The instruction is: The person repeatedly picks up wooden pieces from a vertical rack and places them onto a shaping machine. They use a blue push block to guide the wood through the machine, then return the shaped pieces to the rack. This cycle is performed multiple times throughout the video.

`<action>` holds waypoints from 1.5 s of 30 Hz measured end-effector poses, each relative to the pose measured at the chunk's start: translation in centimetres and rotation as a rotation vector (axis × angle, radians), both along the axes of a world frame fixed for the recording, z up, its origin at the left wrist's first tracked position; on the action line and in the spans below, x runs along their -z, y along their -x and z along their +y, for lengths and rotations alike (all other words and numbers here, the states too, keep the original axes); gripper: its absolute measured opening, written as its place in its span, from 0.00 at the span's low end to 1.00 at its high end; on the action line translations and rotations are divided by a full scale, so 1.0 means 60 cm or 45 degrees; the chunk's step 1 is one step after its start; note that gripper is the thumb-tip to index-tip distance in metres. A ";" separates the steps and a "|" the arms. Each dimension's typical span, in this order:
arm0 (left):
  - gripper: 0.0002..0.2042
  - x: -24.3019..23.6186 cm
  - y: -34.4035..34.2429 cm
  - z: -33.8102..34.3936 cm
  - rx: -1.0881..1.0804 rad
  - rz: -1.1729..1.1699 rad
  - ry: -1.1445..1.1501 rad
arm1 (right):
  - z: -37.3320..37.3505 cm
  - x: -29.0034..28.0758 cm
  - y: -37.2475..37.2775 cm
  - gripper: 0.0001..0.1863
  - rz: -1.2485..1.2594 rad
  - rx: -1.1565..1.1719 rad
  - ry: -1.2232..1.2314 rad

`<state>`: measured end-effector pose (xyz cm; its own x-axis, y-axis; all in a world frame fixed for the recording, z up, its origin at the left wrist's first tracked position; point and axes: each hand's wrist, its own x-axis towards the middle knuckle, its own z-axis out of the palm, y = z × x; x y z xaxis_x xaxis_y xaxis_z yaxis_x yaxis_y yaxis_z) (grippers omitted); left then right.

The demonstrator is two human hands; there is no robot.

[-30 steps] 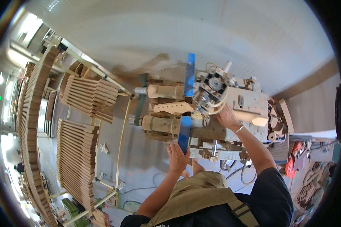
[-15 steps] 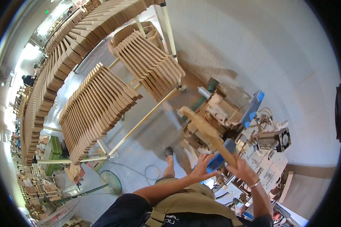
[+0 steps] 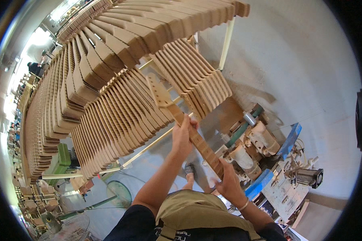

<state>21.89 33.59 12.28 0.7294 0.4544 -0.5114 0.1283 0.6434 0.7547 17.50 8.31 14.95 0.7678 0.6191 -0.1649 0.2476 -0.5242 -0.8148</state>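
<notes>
A wooden guitar neck [image 3: 204,149] slants in front of me, its headstock [image 3: 158,93] with a row of holes pointing up and away. My left hand [image 3: 182,137] is closed round the neck just below the headstock. At the lower, wider end, my right hand [image 3: 230,184] grips it with the thumb along the edge; some of its fingers are hidden. Beyond the headstock, a rack bears rows of similar necks [image 3: 120,116]. To the right, apart from the neck, stands a machine with blue guards [image 3: 258,184] and dusty rollers [image 3: 244,157].
An upper rack row of wooden necks [image 3: 108,30] runs along the left and top. Pale rack poles [image 3: 227,44] hold it up. A motor [image 3: 307,176] sits on the machine's right side. A round fan [image 3: 119,194] and a green crate [image 3: 60,162] are at lower left.
The neck has moved from over the machine, left and up toward the rack. My left hand, earlier by the blue guard, now grips it near the headstock. The view has shifted toward the rack.
</notes>
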 end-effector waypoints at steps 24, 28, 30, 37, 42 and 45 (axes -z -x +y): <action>0.10 0.244 0.433 0.080 0.399 0.581 -0.844 | 0.677 0.397 -0.471 0.29 -0.165 -0.393 -0.064; 0.09 0.247 0.420 0.083 0.438 0.566 -0.872 | 0.688 0.382 -0.462 0.25 -0.192 -0.406 0.050; 0.09 0.247 0.415 0.086 0.498 0.560 -0.898 | 0.687 0.358 -0.458 0.22 -0.547 -0.386 0.050; 0.09 0.254 0.404 0.085 0.583 0.508 -0.991 | 0.682 0.342 -0.486 0.10 -1.175 -0.195 0.284; 0.09 0.244 0.406 0.083 0.586 0.536 -1.076 | 0.696 0.358 -0.480 0.10 -0.971 -0.121 0.385; 0.10 0.248 0.410 0.074 0.620 0.527 -1.086 | 0.684 0.364 -0.500 0.08 -0.740 -0.117 0.263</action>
